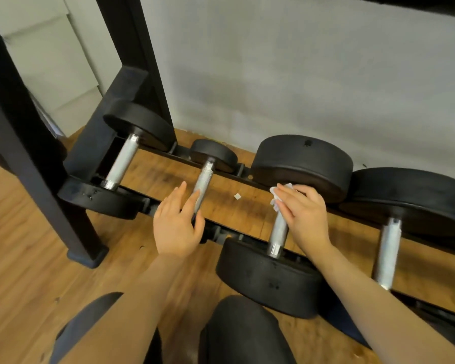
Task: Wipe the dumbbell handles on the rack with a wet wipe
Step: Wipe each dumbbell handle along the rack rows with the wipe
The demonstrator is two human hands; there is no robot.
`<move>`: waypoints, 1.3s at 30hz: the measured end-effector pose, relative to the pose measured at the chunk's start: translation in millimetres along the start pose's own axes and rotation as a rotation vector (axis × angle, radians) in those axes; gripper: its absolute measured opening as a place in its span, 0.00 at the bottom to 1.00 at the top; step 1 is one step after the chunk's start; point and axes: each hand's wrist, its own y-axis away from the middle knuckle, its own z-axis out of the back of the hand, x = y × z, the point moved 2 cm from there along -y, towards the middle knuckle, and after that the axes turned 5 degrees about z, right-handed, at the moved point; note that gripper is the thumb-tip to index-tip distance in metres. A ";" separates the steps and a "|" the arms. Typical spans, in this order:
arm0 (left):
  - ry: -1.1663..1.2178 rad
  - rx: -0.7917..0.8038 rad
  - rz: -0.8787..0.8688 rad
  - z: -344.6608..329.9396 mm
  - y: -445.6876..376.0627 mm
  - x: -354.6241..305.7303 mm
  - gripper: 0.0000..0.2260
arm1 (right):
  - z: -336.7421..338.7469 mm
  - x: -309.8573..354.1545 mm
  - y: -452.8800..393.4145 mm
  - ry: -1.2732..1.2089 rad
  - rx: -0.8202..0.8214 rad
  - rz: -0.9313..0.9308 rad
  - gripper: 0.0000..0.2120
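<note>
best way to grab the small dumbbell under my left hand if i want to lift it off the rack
Grip the small dumbbell by the bare knurled middle of its steel handle, coming down from above with the fingers wrapped across it. The handle spans the open gap between the rack rails, so fingers can curl underneath. The left hand already rests at its near end; the black heads offer no comparable hold.

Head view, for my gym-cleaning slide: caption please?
Right hand rubs a wet wipe along a dumbbell handle; left hand rests nearby.

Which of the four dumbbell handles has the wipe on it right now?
The third handle from the left: the right hand grips the white wet wipe around its far end. The left hand rests on the second handle, bare like the outer two.
</note>
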 end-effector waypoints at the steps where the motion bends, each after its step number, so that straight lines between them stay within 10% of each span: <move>1: -0.002 -0.003 -0.002 -0.6 0.1 0.0 0.20 | -0.2 -0.1 0.1 0.007 0.002 0.006 0.16; 39: 0.033 0.080 -0.037 5.0 -1.2 0.9 0.21 | 15.9 3.7 2.2 0.177 -0.028 0.040 0.12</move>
